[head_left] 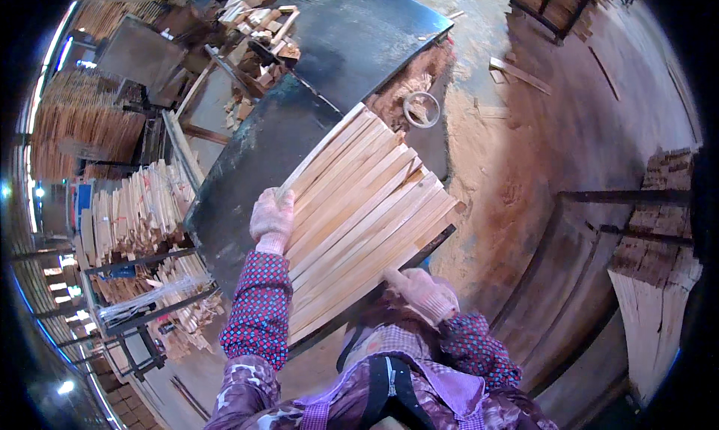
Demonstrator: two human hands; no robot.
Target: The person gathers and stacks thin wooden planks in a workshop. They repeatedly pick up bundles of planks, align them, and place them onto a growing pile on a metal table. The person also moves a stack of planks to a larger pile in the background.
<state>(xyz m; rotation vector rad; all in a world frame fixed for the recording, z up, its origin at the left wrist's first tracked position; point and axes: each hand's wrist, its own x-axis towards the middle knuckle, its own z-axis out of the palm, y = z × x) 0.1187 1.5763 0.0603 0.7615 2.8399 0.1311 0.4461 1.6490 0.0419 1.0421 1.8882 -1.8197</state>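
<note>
A row of long, pale wooden strips (pixel 359 198) lies side by side on a dark metal table, fanning slightly toward the far end. My left hand (pixel 272 217), in a pale pink knit glove, is closed at the left side of the row, its thumb along the outermost strip. Close to my body, by the near right side of the row, is my gloved right hand (pixel 425 294). Its thumb points left toward the strips and its other fingers curl down out of sight; whether they hold anything is hidden.
Beyond the strips extends the dark metal tabletop (pixel 359 37), with a pale ring (pixel 421 110) and sawdust at its right. Wood offcuts (pixel 262 33) pile up at the far left. A rack of wooden strips (pixel 142 209) stands left; stacked boards (pixel 648 280) stand right.
</note>
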